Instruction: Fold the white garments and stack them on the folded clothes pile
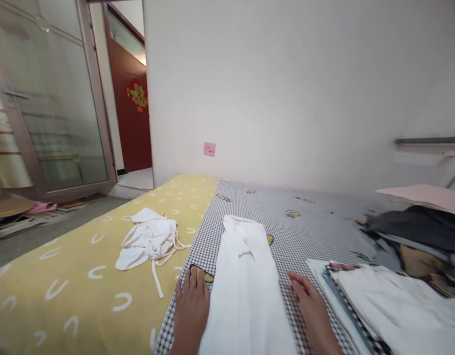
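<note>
A long white garment [247, 291], folded into a narrow strip, lies lengthwise on the checked bed sheet [245, 207]. A small tie or tab shows near its far end. My left hand [192, 308] rests palm down along the garment's left side, fingers stretched out and holding nothing. On the other side, my right hand [312, 308] is just off the garment's right edge, fingers loosely apart with nothing in them. A crumpled white piece of clothing with thin straps [149, 239] lies to the left on the yellow sheet [101, 291].
At right sits a stack of folded clothes [401, 305], white on top. Behind it are dark and brown clothes [415, 227] and a pink board [427, 195]. A white wall [279, 98] with a pink note [209, 149] rises beyond the bed. A glass door [60, 98] stands at left.
</note>
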Demonstrator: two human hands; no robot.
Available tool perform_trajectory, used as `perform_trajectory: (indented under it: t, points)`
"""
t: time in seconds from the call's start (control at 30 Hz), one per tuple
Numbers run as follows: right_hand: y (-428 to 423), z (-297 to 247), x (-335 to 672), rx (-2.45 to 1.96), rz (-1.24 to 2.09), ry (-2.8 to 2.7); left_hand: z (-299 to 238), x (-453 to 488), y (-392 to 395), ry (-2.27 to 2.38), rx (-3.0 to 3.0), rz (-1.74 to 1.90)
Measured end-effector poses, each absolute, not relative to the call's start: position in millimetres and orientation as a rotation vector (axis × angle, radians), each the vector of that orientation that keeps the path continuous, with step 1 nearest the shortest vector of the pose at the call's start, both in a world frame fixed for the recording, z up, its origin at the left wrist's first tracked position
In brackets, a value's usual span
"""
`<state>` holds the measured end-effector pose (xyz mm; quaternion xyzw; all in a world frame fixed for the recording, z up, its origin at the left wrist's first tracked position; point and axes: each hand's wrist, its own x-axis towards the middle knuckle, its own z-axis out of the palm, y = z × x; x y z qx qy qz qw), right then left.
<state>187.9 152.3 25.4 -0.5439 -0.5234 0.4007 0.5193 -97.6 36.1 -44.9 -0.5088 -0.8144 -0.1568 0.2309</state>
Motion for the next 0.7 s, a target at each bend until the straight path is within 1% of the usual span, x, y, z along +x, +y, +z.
perform_trajectory:
  t: [0.17, 0.3, 0.4, 0.43, 0.47, 0.53, 0.6, 0.63, 0.7]
  points:
    - [89, 14, 213, -1.409, 1.028, -1.563, -40, -98, 34, -2.221, -1.416, -0.416]
    - [67, 3, 215, -1.353, 0.927, -1.783, -40, -101, 35, -2.19, -1.387, -0.421]
    - [65, 0, 218, -1.274, 1.132, -1.893, -35, -102, 33, -2.17, -1.413, -0.373]
    - [66, 1, 218, -1.248, 1.128, -1.864, -32, -101, 32, -2.164, -1.431, -0.353]
    - [67, 3, 217, -1.247, 1.042, -1.825, -29, -100, 30, -2.16, -1.447, -0.336]
    - [69, 6, 210, -1.324, 0.722, -1.816, -23, -98, 28, -2.162, -1.466, -0.313]
    - [68, 6, 198, -1.456, 0.48, -1.971, -20, -97, 26, -2.169, -1.465, -0.309]
    - [66, 4, 190, -1.498, 0.44, -2.101, -20, -97, 26, -2.169, -1.466, -0.311]
    - [60, -1, 174, -1.483, 0.463, -2.355, -22, -98, 26, -2.158, -1.476, -0.316]
